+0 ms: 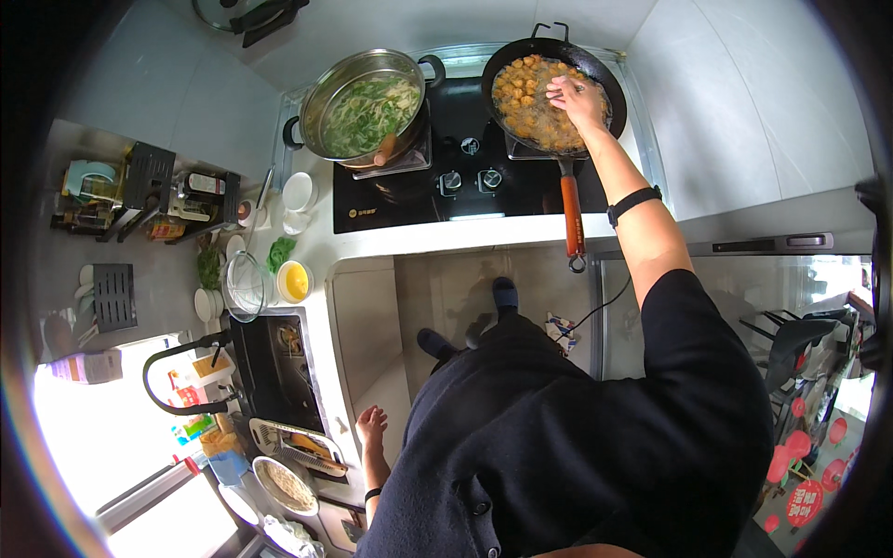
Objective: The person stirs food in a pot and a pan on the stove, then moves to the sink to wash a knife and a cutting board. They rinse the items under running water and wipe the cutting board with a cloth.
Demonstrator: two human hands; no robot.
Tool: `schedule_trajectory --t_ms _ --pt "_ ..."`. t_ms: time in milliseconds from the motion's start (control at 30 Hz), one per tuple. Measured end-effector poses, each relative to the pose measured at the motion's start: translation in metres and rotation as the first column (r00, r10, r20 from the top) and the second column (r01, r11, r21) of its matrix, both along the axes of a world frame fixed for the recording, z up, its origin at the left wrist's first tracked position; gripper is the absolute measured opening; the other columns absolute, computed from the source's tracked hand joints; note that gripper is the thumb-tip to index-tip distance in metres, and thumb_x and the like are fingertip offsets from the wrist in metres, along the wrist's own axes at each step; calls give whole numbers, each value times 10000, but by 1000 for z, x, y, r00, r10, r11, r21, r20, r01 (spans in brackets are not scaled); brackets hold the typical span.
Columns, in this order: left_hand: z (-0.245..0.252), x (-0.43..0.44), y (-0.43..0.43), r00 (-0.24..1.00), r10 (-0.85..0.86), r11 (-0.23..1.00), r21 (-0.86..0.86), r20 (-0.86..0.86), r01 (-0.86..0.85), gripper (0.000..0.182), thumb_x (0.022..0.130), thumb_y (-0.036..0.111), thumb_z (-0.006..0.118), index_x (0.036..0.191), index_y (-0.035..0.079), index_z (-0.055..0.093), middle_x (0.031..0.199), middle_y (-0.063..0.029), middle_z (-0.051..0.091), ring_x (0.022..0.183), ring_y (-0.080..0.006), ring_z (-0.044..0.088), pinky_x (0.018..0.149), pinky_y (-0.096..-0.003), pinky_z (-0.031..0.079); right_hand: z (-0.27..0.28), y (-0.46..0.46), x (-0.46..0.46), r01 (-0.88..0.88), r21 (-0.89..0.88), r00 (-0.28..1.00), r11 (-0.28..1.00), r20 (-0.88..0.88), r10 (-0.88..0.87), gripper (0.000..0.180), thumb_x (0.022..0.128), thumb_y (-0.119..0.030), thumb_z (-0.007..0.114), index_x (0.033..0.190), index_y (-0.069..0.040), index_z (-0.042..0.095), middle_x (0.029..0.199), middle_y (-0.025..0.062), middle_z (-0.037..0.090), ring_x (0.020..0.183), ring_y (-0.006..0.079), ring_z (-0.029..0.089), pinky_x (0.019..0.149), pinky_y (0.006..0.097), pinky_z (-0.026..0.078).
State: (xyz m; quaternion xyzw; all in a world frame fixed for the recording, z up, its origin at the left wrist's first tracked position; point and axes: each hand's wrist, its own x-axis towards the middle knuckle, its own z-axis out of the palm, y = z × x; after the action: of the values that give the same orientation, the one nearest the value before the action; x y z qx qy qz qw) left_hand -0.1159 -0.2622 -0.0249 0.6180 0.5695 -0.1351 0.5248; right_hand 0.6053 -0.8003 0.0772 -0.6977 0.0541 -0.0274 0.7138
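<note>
My right hand [577, 103] is above a black wok [614, 84] on the right burner, its fingers partly bent. Whether anything small is between the fingertips is unclear. Golden-brown fried pieces [520, 87] float in bubbling oil in the wok, mostly at the left and back. The wok's wooden handle [572, 216] points towards me over the counter edge. My left hand [372, 424] hangs low beside the sink counter, fingers loosely curled, with nothing seen in it. On the left burner, a steel pot [315, 125] holds leafy greens and pale strips in liquid; a wooden handle [385, 149] rests at its near rim.
Left of the black glass cooktop [411, 202] stand white bowls [300, 192], a yellow-filled bowl [294, 282] and a strainer [245, 286]. The sink [272, 370] has a black faucet [150, 376]. A cable [600, 307] hangs near a glass door on the right.
</note>
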Motion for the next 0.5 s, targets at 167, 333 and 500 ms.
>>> schedule_trajectory --t_ms 167,333,500 --pt "2 -5 -2 1000 7 1000 3 -4 -7 270 1029 199 624 1243 40 670 1047 -85 739 870 -164 721 683 -295 574 4 7 -6 -21 28 1000 999 1 21 389 1074 -296 558 1194 57 671 1097 178 740 964 242 738 876 378 612" --pt "1 -2 4 999 0 1000 7 -40 1 270 1028 197 623 1243 43 672 1033 -80 737 860 -163 719 678 -292 571 13 6 -16 1 85 999 996 -40 3 416 1074 -306 557 1213 74 653 1147 199 723 996 270 733 902 387 608" --pt "1 5 10 1000 -6 1000 -10 22 6 271 1028 194 618 1246 42 670 1036 -81 737 864 -163 719 683 -296 572 39 -34 -21 15 137 996 990 79 -26 419 1070 -305 561 1238 72 631 1155 205 721 1017 289 732 910 390 609"
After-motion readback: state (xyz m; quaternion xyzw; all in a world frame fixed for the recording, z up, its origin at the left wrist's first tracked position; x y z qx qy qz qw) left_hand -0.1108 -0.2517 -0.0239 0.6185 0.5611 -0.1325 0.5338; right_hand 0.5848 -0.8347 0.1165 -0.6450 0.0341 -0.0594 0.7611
